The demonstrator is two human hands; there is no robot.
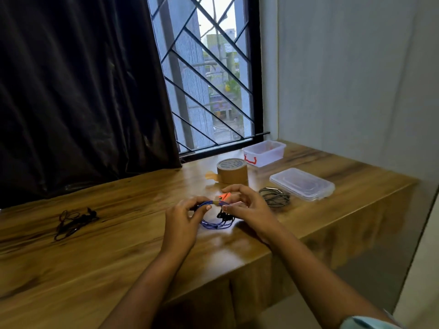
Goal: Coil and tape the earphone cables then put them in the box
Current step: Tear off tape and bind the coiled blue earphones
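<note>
- A glossy wooden desk (pixel 118 257) with dark streaked grain runs under a barred window (pixel 209 79). A dark, shiny curtain (pixel 71 91) hangs in folds on the left, and a pale plain wall (pixel 344 67) stands on the right.
- The blue earphone cable (pixel 215 225) is wound into a thin round coil of several loops and is held just above the desk's middle, near its front edge. Black plug ends bunch at its right side.
- A narrow band of brown tape (pixel 217 203) wraps the top of the coil.
- The left hand (pixel 180 224) pinches the coil's upper left arc between thumb and curled fingers.
- The right hand (pixel 247 207) grasps the coil beside the band with its fingers bent. A small orange piece (pixel 224 197), too blurred to name, shows at its fingertips.
- Just behind the hands stands a roll of brown packing tape (pixel 231 173) with a loose tab sticking out to the left.
- A grey cable coil (pixel 274 197) lies flat to the right, next to a clear ridged lid (pixel 301 184).
- The clear plastic box (pixel 264 153) with a red latch sits open by the window.
- Tangled black earphones (pixel 73 220) lie well apart on the left.
</note>
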